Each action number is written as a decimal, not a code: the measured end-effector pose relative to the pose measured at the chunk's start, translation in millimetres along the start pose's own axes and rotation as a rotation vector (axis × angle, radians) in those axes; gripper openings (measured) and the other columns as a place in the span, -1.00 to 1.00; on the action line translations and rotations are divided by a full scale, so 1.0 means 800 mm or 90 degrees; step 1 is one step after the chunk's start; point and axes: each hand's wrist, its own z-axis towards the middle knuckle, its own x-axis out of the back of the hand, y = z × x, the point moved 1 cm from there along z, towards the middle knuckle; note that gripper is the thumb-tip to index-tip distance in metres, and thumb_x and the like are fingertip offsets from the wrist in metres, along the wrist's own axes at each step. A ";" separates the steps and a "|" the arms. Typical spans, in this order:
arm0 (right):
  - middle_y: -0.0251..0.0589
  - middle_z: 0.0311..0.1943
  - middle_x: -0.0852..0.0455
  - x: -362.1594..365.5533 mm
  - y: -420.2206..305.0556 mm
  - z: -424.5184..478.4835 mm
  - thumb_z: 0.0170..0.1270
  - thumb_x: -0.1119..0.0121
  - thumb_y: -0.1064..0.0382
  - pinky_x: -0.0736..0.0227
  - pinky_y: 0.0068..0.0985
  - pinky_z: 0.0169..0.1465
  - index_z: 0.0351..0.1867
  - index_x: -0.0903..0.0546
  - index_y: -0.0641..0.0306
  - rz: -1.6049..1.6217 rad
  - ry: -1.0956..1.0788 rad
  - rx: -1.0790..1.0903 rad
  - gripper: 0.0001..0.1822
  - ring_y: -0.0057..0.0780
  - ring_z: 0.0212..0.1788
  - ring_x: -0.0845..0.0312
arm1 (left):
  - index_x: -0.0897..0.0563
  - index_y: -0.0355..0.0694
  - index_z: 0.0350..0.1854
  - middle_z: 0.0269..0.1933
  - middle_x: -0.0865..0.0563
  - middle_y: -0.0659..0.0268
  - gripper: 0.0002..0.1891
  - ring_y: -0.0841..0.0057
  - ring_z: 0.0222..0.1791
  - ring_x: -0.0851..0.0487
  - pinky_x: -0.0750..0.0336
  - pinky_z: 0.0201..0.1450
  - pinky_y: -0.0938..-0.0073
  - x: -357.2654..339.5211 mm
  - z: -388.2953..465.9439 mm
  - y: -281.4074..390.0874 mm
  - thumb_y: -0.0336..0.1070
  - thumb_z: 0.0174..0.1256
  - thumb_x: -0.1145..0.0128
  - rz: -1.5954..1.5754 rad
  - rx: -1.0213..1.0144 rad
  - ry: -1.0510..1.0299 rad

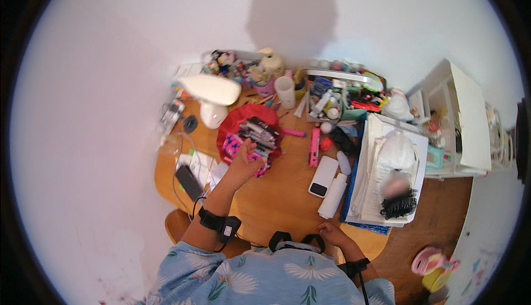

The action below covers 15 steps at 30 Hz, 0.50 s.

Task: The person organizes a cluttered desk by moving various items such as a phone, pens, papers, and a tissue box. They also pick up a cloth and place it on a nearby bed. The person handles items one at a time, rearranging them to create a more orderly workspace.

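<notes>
My left hand (245,163) is over a pink patterned pencil pouch (233,144), its thumb apart from its fingers. Nothing shows in its grasp, and whether it touches the fabric is unclear. Several pens and markers (259,133) lie in a heap at the pouch, just beyond my fingertips. Beneath them spreads a round red bag or cloth (226,124) with a ruffled rim. My right hand (332,234) rests low by the table's front edge, fingers curled; its grasp cannot be made out.
A white desk lamp (211,89) and a white cup (285,91) stand at the back. Left lies a dark phone (189,182). A white power bank (323,176), a white roll (333,196) and a paper stack (365,180) occupy the right. A pink box cutter (314,147) lies nearer the middle.
</notes>
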 end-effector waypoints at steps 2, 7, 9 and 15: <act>-0.14 -0.20 -0.71 0.007 -0.004 0.000 0.26 -0.08 0.35 -0.50 -0.46 0.01 -0.13 -0.63 0.33 0.003 0.002 -0.010 -0.80 -0.37 -0.10 -0.62 | 0.04 -0.40 0.49 0.29 -0.45 0.10 -0.11 0.39 0.26 -0.45 -0.36 0.28 0.44 0.016 -0.046 0.019 -0.28 0.28 -0.27 -0.067 0.041 -0.031; -0.18 -0.26 -0.73 0.004 -0.011 -0.007 0.25 -0.07 0.37 -0.50 -0.51 -0.02 -0.16 -0.65 0.33 0.019 -0.005 -0.050 -0.80 -0.45 -0.14 -0.61 | 0.19 -0.33 0.52 0.24 -0.49 0.14 -0.11 0.47 0.18 -0.50 -0.37 0.24 0.46 0.043 -0.143 -0.031 -0.24 0.38 -0.16 -0.249 0.085 0.026; -0.21 -0.24 -0.72 0.004 -0.010 -0.004 0.26 -0.07 0.38 -0.50 -0.52 -0.02 -0.15 -0.63 0.33 -0.033 -0.018 0.013 -0.81 -0.46 -0.15 -0.61 | 0.19 -0.31 0.52 0.24 -0.49 0.15 -0.11 0.46 0.17 -0.51 -0.38 0.22 0.46 0.053 -0.180 -0.056 -0.23 0.37 -0.16 -0.249 0.135 0.075; -0.23 -0.24 -0.71 0.009 0.001 -0.007 0.23 -0.09 0.41 -0.51 -0.51 -0.04 -0.15 -0.61 0.33 -0.023 -0.055 -0.003 -0.82 -0.45 -0.16 -0.61 | -0.16 -0.47 0.42 0.27 -0.45 -0.03 -0.15 0.28 0.17 -0.53 -0.42 0.21 0.39 0.088 -0.222 -0.169 -0.19 0.18 -0.33 -0.162 0.290 0.353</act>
